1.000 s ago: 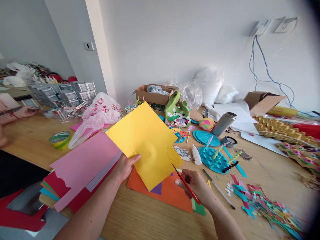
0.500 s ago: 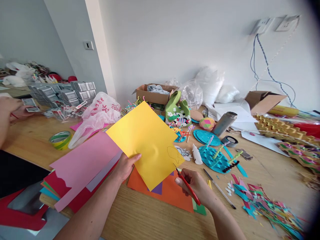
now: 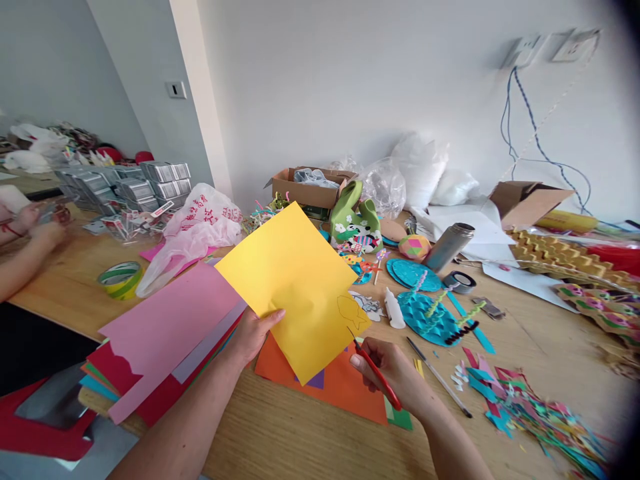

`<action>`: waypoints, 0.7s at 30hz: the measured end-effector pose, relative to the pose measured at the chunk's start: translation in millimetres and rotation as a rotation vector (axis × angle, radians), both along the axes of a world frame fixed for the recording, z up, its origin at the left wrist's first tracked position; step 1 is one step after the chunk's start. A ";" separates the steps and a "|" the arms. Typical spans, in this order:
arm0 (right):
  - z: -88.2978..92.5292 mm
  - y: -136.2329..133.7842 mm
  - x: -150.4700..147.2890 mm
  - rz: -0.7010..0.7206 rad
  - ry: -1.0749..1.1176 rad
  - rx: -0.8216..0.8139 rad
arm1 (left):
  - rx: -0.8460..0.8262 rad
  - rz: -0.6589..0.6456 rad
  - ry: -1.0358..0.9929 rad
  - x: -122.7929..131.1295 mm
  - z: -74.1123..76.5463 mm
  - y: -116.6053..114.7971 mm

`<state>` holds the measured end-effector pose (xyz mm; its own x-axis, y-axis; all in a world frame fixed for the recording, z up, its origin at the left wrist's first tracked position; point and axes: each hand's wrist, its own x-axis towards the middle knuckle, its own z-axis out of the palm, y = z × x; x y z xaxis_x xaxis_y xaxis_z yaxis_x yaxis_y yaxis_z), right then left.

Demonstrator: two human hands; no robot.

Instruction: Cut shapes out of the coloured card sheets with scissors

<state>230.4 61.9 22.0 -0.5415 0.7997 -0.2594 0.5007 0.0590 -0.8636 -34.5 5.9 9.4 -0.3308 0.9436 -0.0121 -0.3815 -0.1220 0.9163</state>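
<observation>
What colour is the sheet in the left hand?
Yellow sheet, with a faint fish outline; clearest in the head view.

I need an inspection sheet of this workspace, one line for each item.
surface: wooden table, largely covered.
job's things: yellow sheet with a pencilled fish outline, held tilted above the table; red scissors, tips at its lower right edge.
clutter: pink paper stack, tape roll, steel flask, paper scraps.
hands: left hand grips the yellow sheet; right hand grips the red scissors.
cables: blue cable hanging from wall sockets.
surroundings: another person's hands at far left; cardboard box by the wall.
</observation>
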 end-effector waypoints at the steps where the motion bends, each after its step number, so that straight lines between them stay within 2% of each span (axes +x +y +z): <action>1: 1.1 -0.3 0.0 0.004 -0.002 0.001 | -0.002 0.001 0.004 -0.5 -1.1 0.2; 6: 2.6 -0.4 -0.1 0.017 -0.022 0.000 | 0.013 -0.006 0.028 -1.7 -4.3 0.9; 12: -1.2 0.2 -0.9 -0.035 -0.055 -0.043 | 0.019 -0.004 0.041 -0.8 -5.6 0.2; 21: -6.5 1.7 -0.8 -0.106 -0.043 -0.080 | 0.013 -0.023 0.038 0.5 0.2 -0.3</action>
